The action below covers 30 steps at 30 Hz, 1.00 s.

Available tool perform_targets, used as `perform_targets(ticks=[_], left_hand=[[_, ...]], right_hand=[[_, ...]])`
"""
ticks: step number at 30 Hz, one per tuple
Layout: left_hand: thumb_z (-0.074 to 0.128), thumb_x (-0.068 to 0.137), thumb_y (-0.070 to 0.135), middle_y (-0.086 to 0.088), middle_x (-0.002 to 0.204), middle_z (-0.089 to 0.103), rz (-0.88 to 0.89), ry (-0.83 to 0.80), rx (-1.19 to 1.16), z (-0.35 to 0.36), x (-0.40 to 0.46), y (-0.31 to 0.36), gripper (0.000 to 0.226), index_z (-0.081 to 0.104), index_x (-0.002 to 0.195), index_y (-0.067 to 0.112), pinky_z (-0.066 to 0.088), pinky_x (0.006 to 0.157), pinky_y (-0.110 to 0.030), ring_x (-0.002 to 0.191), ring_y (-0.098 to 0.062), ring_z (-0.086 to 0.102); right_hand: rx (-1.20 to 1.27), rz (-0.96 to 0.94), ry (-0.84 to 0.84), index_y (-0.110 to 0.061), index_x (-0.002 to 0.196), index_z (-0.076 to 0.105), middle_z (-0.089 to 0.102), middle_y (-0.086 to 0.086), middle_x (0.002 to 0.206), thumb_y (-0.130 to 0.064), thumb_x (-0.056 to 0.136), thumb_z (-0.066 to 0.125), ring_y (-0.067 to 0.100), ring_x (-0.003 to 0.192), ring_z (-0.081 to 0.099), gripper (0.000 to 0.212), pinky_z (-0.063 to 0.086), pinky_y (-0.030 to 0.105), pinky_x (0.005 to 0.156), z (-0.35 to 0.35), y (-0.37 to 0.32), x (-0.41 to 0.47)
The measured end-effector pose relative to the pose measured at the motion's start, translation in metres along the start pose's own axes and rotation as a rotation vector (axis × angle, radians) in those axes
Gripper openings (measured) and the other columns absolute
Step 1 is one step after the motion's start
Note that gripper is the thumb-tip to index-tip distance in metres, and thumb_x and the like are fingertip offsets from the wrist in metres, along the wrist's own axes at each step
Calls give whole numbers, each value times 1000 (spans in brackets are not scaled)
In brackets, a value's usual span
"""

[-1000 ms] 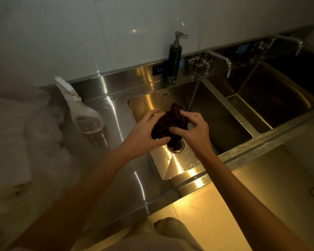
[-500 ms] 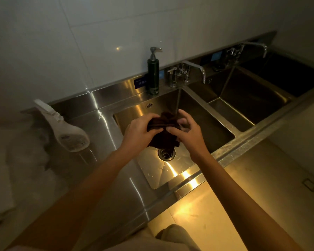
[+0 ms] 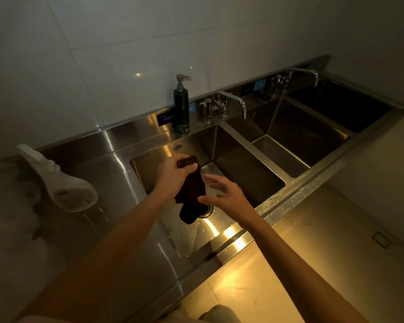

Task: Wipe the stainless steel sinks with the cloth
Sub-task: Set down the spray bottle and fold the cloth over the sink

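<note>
The dark cloth (image 3: 191, 194) is held up over the nearest sink (image 3: 231, 159). Its top end is gripped by the left hand (image 3: 173, 174), with the fingers (image 3: 184, 163) curled round a bunched part of it. The rest of the cloth hangs down loose, just above the drain (image 3: 207, 210). The cloth does not seem to be touching the steel.

The right hand (image 3: 222, 191) is kept beside the hanging cloth. Its fingers are spread and only a little bent, and nothing is held in them. The thumb is close to the edge of the cloth, but whether it touches cannot be told.

No wiping is being done at this moment. It looks like the cloth is being shaken out or made ready, so this is judged to be an early step, or a break between wipes.

Next, the cloth most likely needs to be folded or bunched into a pad, pressed flat on the sink floor, and rubbed along the floor and the walls. Two more sinks (image 3: 299, 134) are seen to the right, and they will need wiping too.

A white spray bottle (image 3: 63, 183) lies on its side on the counter (image 3: 117, 194) to the left. A green pump bottle (image 3: 181, 110) stands behind the sink, near the tap (image 3: 229, 101).
</note>
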<state>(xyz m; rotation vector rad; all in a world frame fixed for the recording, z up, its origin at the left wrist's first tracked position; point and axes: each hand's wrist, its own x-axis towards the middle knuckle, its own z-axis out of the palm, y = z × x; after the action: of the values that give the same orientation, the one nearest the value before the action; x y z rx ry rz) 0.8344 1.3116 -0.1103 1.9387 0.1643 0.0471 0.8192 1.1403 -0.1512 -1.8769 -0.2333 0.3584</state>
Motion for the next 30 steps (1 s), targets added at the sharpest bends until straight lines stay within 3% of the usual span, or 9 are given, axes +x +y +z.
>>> perform_targets(ticks=[4,10,12,15,19,22,24,28,30], left_hand=[[65,87,17,-3,96,64,-160,46,-256,-4,-2,10,12,63,99,18,52,53,-16,87,-16,64],[64,88,15,-15,107,61,-331,99,-505,-6,-8,20,30,56,114,3,57,55,-23,96,-24,64],[65,87,15,-16,109,60,-365,130,-540,-3,-11,22,32,55,115,2,58,57,-25,98,-26,63],[65,88,15,-18,112,59,-363,152,-570,-3,-14,22,34,54,116,0,59,61,-28,98,-26,63],[65,87,17,-17,118,54,-382,104,-574,-19,-15,22,48,42,128,9,60,62,-30,97,-28,66],[60,91,32,-18,116,61,-405,-102,-396,-39,-17,19,43,46,126,12,59,56,-28,80,-27,72],[53,91,46,-13,111,65,-326,-205,-168,-53,-18,12,42,53,120,15,60,59,-30,77,-22,72],[59,72,64,1,111,58,-81,-302,273,-65,-20,-1,65,52,121,21,55,82,-35,96,-15,61],[71,68,57,3,122,51,63,-302,389,-58,-19,-9,76,49,129,19,51,87,-30,105,-12,54]], right_hand=[[-151,-64,42,-36,135,43,48,-12,130,-39,76,75,6,117,45,67,37,23,91,15,0,-1],[-253,-198,258,-38,134,36,37,-22,123,-51,67,76,-2,111,40,79,31,8,79,44,-7,-5],[-325,-284,367,-33,133,41,43,-16,127,-47,72,73,0,110,43,71,36,9,81,49,-9,-6],[-359,-408,480,-22,125,55,59,-7,114,-30,84,66,4,98,55,43,50,22,82,43,-14,-5],[-155,-362,332,-22,116,62,63,-14,101,-15,91,58,-2,91,59,27,54,27,84,21,-30,2],[-21,-243,114,-27,110,62,65,-12,97,-13,91,56,2,92,63,24,56,30,82,1,-42,9],[-6,-196,-2,-27,105,63,66,-4,98,-13,92,55,7,92,64,20,55,29,80,-10,-48,15],[-47,-158,-139,-23,102,65,66,5,102,-15,93,53,13,96,65,17,52,28,83,-23,-58,25],[-64,-147,-186,-20,101,66,67,8,102,-16,93,54,15,95,66,15,53,29,84,-24,-63,28]])
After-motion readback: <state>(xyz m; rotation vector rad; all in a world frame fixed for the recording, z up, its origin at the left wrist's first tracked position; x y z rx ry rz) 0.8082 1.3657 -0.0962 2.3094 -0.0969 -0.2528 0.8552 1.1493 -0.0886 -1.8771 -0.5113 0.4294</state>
